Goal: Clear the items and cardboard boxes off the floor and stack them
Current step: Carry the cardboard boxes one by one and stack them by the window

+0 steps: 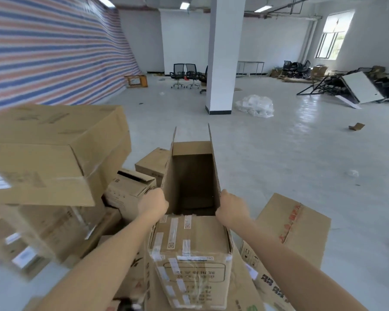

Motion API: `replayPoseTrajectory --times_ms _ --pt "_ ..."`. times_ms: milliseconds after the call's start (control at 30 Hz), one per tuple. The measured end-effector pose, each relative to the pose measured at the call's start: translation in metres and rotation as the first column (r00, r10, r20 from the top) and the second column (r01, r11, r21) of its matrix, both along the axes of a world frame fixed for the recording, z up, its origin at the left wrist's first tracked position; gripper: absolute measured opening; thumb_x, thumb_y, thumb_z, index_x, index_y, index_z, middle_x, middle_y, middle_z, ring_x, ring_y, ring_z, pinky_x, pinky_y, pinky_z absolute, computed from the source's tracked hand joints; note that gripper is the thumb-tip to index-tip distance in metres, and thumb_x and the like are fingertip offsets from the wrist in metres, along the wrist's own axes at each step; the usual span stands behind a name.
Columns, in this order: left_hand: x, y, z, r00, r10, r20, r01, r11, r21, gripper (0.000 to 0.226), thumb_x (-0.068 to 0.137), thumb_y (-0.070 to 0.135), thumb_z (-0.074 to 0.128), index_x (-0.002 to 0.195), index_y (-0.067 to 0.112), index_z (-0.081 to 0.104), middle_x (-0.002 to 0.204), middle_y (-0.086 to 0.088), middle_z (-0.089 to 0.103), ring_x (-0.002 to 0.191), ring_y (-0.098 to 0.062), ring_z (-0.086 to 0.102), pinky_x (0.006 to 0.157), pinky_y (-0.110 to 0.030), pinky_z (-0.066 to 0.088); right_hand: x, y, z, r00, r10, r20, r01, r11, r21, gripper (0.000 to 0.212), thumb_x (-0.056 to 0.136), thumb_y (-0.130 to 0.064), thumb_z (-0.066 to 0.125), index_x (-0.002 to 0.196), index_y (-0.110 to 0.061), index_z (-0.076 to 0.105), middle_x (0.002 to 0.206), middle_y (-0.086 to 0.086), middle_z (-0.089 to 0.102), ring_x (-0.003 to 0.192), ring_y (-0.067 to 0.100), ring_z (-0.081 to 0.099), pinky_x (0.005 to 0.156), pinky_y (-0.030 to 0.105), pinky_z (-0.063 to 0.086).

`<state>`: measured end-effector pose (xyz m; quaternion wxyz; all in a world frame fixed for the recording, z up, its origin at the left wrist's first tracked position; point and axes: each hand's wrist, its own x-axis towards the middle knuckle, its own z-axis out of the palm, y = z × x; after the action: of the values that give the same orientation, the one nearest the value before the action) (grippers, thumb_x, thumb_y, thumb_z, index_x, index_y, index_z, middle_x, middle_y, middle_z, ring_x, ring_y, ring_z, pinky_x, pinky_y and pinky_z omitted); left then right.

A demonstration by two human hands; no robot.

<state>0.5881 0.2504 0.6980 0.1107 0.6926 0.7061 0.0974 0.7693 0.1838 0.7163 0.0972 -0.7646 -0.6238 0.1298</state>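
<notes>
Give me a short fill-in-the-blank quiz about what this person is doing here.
1. The left hand and right hand hold an open box made of ____.
2. The pillar is painted mostly ____.
3. The wall tarp has a ____ pattern.
Missing words: cardboard; white; striped.

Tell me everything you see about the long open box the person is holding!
The long brown cardboard box is open, with two flaps standing up at its far end. Inside looks dark and empty. White tape strips, labels and printed text cover its near side. The left hand grips its left wall, the right hand its right wall. Other brown cardboard boxes lie around it.
</notes>
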Motion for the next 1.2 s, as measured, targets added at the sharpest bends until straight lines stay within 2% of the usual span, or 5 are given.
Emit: replayPoseTrajectory --times_ms 233,367,600,900,1200 --pt "-0.005 -0.059 -0.014 0.985 0.097 0.145 -0.105 0.993 0.051 0.012 0.089 0.007 0.048 0.099 0.005 0.054 0.092 -0.01 0.058 0.083 -0.025 0.056 0.065 -0.031 0.042 -0.009 -0.036 -0.02 0.986 0.116 0.122 -0.118 0.993 0.01 0.019 0.093 -0.005 0.043 0.111 -0.008 0.043 0.106 0.01 0.057 0.091 0.028 0.058 0.067 0.031 0.04" --pt "-0.021 -0.085 -0.014 0.974 0.16 0.159 -0.166 0.986 0.024 0.006 0.089 0.009 0.046 0.093 0.009 0.051 0.096 -0.011 0.061 0.091 -0.029 0.059 0.067 -0.031 0.041 0.002 -0.05 -0.009 0.989 0.139 0.054 -0.139 0.99 0.001 0.029 0.09 -0.005 0.04 0.07 -0.014 0.023 0.07 -0.002 0.034 0.079 0.028 0.045 0.057 0.028 0.032" --pt "-0.051 -0.149 0.009 0.96 0.174 0.221 -0.175 0.984 -0.015 0.007 0.091 0.007 0.042 0.084 0.008 0.041 0.086 -0.009 0.048 0.089 -0.029 0.054 0.071 -0.032 0.038 -0.017 -0.1 0.023 0.949 0.267 0.169 -0.269 0.963 -0.011 0.034 0.088 -0.005 0.043 0.065 -0.016 0.02 0.066 -0.002 0.03 0.078 0.025 0.043 0.046 0.022 0.021" --pt "-0.084 -0.257 -0.022 0.927 0.206 0.312 -0.198 0.979 -0.059 0.016 0.091 0.01 0.044 0.103 0.01 0.054 0.103 -0.009 0.058 0.098 -0.026 0.056 0.084 -0.034 0.044 -0.042 -0.199 -0.002 0.916 0.336 0.219 -0.339 0.94 -0.029 0.036 0.089 -0.008 0.041 0.124 -0.007 0.037 0.067 -0.005 0.026 0.075 0.023 0.041 0.051 0.028 0.028" --pt "-0.105 -0.346 0.001 0.825 0.377 0.422 -0.39 0.919 -0.059 0.03 0.086 -0.002 0.039 0.061 0.014 0.032 0.062 0.0 0.038 0.068 -0.02 0.044 0.06 -0.031 0.036 -0.047 -0.232 0.057 0.823 0.52 0.229 -0.531 0.847 -0.016 0.033 0.087 -0.006 0.042 0.065 -0.019 0.021 0.063 -0.004 0.033 0.067 0.021 0.042 0.047 0.023 0.023"
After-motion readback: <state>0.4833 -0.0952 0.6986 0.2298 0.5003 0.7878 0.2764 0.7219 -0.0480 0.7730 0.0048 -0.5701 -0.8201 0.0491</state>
